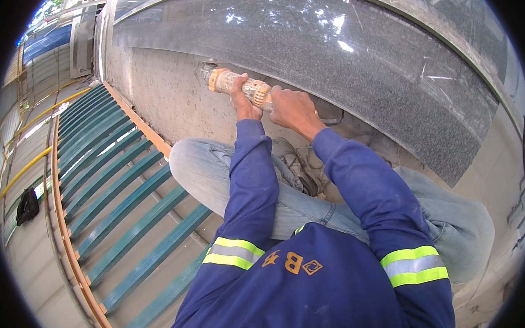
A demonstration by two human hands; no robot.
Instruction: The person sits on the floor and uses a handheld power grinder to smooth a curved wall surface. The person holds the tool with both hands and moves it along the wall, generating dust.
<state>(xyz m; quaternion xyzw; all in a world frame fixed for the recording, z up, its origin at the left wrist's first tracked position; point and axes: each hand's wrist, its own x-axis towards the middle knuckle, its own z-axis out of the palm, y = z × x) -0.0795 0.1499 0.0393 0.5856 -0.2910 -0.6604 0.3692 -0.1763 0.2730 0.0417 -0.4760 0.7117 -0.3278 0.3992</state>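
Note:
A dusty orange angle grinder point(226, 82) lies between my hands, its head pointing to the far left. My left hand point(245, 99) is closed around the middle of its body, with the thumb on top. My right hand point(294, 108) wraps the rear end of the grinder. The tool's head is close to the lower edge of a dark polished stone slab point(382, 79), over bare grey concrete point(159, 80). Dust and the angle hide the disc, so I cannot tell whether it touches the slab. A dark cord point(334, 115) loops beside my right wrist.
To my left runs a railing with green slats point(120, 199) and an orange frame point(136, 119). Beyond it are yellow pipes point(25, 174) and a black object point(27, 206) hanging. My bent knee point(195, 164) and a dusty shoe point(301, 171) sit below my arms.

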